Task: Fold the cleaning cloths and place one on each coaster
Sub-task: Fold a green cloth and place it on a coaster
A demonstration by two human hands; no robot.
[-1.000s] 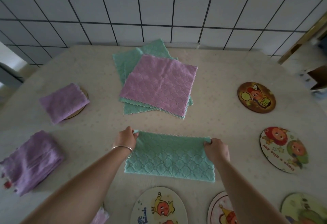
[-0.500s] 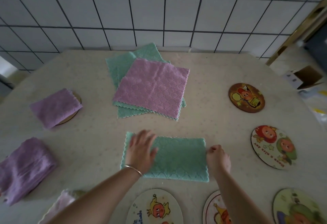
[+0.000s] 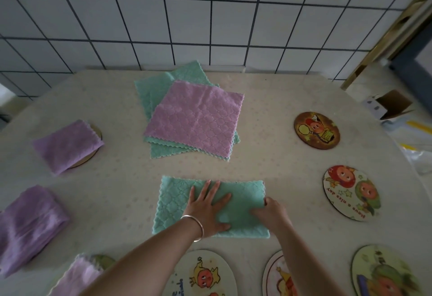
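Comparing frames, we see left hand (image 3: pixel 208 209) now flattened, fingers spread, on half-folded green cloth (image 3: pixel 173 202) while right hand (image 3: pixel 271 211) pinches its right edge, second fold pending.

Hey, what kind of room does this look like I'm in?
Probably a home kitchen or dining corner: a white tiled wall, a table under a pale patterned cover, cartoon coasters, and an open cardboard box on the floor.

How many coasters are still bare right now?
5: dark coaster far right, "nice day" coaster below it, and three along the near edge. Others may lie out of frame.
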